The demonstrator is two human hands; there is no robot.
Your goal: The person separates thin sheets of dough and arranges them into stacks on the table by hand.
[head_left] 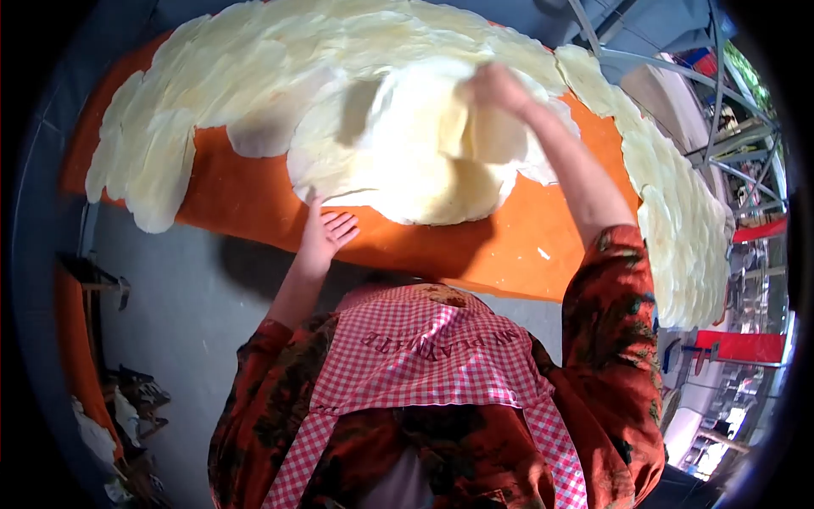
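Thin, round, pale-yellow dough sheets (254, 64) overlap in layers across an orange table surface (398, 242). Brightly lit in the middle lies a pile of these sheets (415, 170), its near edge resting on the orange. My right hand (498, 87), slightly blurred, is closed over the far right of the pile; it grips a dough sheet (492, 131) that hangs partly raised and folded below the fingers. Palm up with fingers spread, my left hand (326, 233) holds nothing. It is just below the left near edge of the pile.
More overlapping sheets (682, 246) cover a surface on the right. Metal frame bars (712, 76) stand at the upper right. Grey floor (178, 297) shows on the left, near dark wooden stands (140, 399). I wear a red checkered apron (424, 356).
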